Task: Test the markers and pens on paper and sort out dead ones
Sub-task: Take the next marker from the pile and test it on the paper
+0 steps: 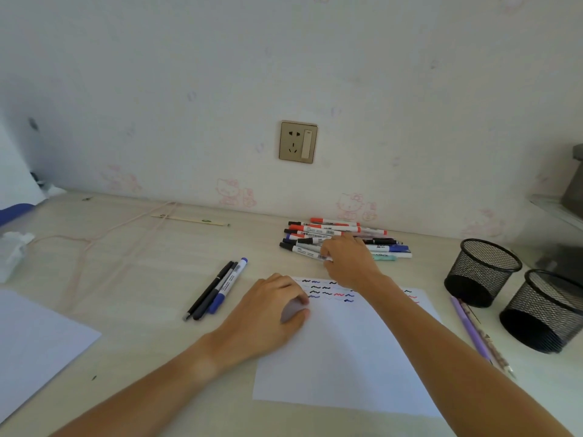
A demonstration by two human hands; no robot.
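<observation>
Markers (344,239) with red, black and blue caps lie piled near the wall, beyond the scribbled paper (347,342). Right hand (348,258) reaches into the pile, curled fingers touching one; whether it grips is unclear. Left hand (271,313) rests loosely curled on the paper's corner.

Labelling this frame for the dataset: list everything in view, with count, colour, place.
marker pile: over ten, red, black and blue caps, far centre by wall
set-aside pens: three, black, grey, blue-capped, left of test sheet
test sheet: one, white with scribbles, centre
blank sheet: one, white, near left
mesh cups: two, black, right, tipped over
pencils: two, purple and patterned, right of test sheet
cable: one, pale pink, left
socket: one, gold, wall
left hand: rests on test sheet
right hand: on marker pile
</observation>
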